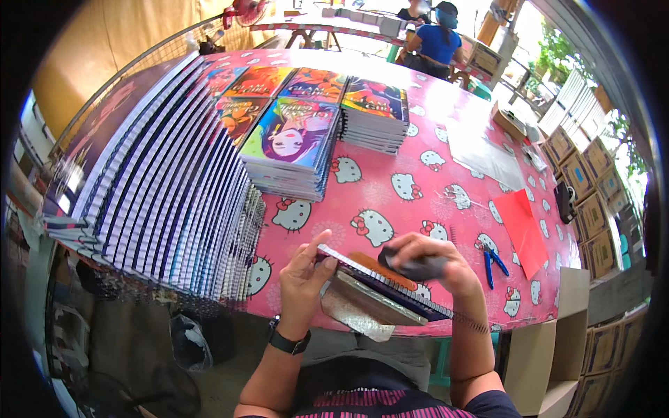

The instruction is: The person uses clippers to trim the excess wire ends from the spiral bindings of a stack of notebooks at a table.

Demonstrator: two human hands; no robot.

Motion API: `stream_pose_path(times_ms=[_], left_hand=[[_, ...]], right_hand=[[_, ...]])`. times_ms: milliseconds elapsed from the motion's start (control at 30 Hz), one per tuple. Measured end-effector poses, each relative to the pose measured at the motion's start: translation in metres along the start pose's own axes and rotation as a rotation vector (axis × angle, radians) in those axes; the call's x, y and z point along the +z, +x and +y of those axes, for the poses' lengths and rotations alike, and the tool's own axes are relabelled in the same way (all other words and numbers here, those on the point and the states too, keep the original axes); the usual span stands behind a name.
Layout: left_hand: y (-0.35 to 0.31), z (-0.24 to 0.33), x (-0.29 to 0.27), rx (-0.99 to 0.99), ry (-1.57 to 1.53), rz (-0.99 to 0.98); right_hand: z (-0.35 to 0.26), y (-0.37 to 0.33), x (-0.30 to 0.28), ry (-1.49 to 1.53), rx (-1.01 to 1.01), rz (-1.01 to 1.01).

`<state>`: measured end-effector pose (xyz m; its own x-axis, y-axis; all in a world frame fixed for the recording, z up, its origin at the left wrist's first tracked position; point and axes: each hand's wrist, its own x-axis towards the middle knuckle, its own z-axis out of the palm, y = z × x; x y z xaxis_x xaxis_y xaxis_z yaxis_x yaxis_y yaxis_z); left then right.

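Note:
My left hand [301,282] grips the left end of a spiral notebook [380,284], held tilted with its bound edge upward. A thin dark coil [471,322] runs along that edge and sticks out past the right end, beside my right wrist. Above the notebook, my right hand [449,263] is closed around a dark rounded object [416,267], blurred, its kind unclear. Under the notebook lies a flat grey slab [376,299] on crumpled clear plastic [355,319]. Something orange-brown [368,263] shows just behind the notebook.
Spiral notebooks [160,188] stand in a long row at left. Stacks of colourful notebooks [289,136] sit behind. Blue-handled pliers [494,267], a red sheet [521,233] and a black item [565,202] lie at right. Cardboard boxes [592,216] line the right side; people work beyond.

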<state>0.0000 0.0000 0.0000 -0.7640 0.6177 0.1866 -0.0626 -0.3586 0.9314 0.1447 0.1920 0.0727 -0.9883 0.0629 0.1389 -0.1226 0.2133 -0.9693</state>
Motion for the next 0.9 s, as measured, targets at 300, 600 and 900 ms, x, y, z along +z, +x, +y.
stream_pose_path(times_ms=[300,600,900], left_hand=[[0.003,0.008,0.001,-0.025,-0.185,0.040],[0.003,0.000,-0.006,0.062,-0.071,0.041],[0.000,0.003,-0.008,0.037,-0.099,0.033]], right_hand=[[-0.023,0.040,0.009,-0.260,-0.012,-0.032],[-0.021,0.049,0.003,-0.276,0.058,-0.021],[-0.023,0.060,0.022,0.059,-0.116,-0.173]])
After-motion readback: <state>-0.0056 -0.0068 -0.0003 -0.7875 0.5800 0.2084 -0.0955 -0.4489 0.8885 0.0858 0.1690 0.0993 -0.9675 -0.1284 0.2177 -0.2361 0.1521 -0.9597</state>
